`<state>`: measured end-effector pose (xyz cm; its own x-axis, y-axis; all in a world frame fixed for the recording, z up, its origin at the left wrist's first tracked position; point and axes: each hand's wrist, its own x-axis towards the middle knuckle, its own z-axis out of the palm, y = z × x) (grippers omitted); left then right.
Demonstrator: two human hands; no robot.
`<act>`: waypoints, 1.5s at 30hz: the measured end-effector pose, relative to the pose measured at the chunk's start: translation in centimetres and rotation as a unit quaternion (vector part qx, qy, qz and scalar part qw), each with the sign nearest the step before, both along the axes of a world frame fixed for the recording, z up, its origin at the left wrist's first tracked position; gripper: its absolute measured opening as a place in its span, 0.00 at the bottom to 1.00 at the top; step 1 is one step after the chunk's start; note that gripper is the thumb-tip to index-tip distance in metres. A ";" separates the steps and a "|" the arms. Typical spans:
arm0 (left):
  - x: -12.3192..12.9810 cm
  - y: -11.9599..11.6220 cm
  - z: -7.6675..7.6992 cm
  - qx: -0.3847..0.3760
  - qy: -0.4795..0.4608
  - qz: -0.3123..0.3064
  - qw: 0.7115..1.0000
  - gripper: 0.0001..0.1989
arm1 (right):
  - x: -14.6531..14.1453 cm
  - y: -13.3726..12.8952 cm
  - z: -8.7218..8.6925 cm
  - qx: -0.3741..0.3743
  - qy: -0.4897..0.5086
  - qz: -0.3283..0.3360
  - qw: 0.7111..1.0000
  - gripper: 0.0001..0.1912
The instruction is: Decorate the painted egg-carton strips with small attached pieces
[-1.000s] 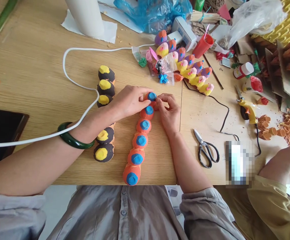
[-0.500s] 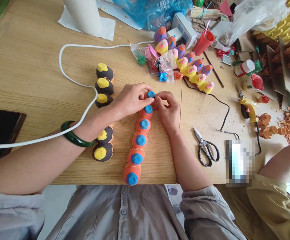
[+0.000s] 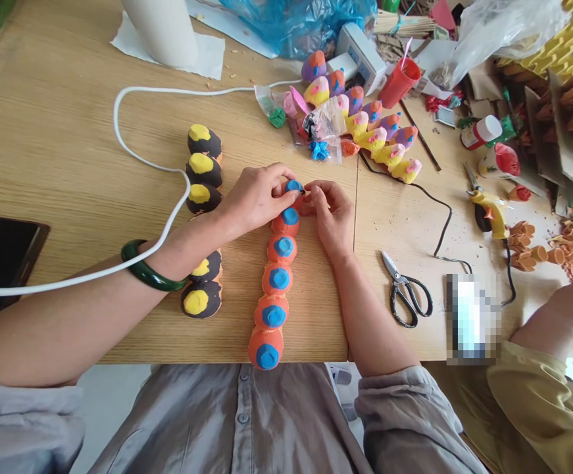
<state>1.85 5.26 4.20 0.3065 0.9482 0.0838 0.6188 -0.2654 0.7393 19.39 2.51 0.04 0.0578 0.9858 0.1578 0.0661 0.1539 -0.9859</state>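
A row of orange bumps with blue clay-like discs [image 3: 279,279] lies lengthwise in front of me. My left hand [image 3: 259,197], with a dark green bangle on its wrist, is closed on the far end of this row, thumb and fingers on either side of the last bump. Close by on the right, my right hand [image 3: 333,210] has its thumb and forefinger pinched together beside that same bump. A tiny dark speck shows near its fingertips, too small to name. Left of the row, partly under my left forearm, is a second row of black bumps with yellow patches [image 3: 202,299].
Black-handled scissors [image 3: 404,289] lie right of my right forearm. A white cable [image 3: 133,89] loops across my left arm. Further back are painted yellow and purple rows [image 3: 375,138], small packets [image 3: 323,128] and a red cup [image 3: 399,82]. A co-worker's arm [image 3: 557,316] rests at the right.
The near end of the orange row has swung slightly to the right. My right fingertips have drawn slightly back from the far bump, while my left hand keeps its hold.
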 end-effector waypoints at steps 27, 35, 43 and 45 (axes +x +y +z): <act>-0.2 -0.2 0.3 -0.021 -0.011 -0.026 0.999 0.19 | 0.5 -0.9 -0.6 0.171 -0.212 -0.065 0.960 0.23; -0.8 -0.5 1.1 -0.036 -0.002 -0.014 0.999 0.27 | 0.6 -0.8 -0.7 0.197 -0.207 -0.089 0.954 0.22; -4.0 -4.0 4.4 0.027 0.027 0.048 0.998 0.19 | 0.4 -1.0 0.0 0.120 -0.210 -0.090 0.966 0.19; -5.3 -5.3 4.5 0.052 0.068 0.050 0.995 0.18 | 0.3 -1.1 0.2 0.104 -0.221 -0.082 0.966 0.15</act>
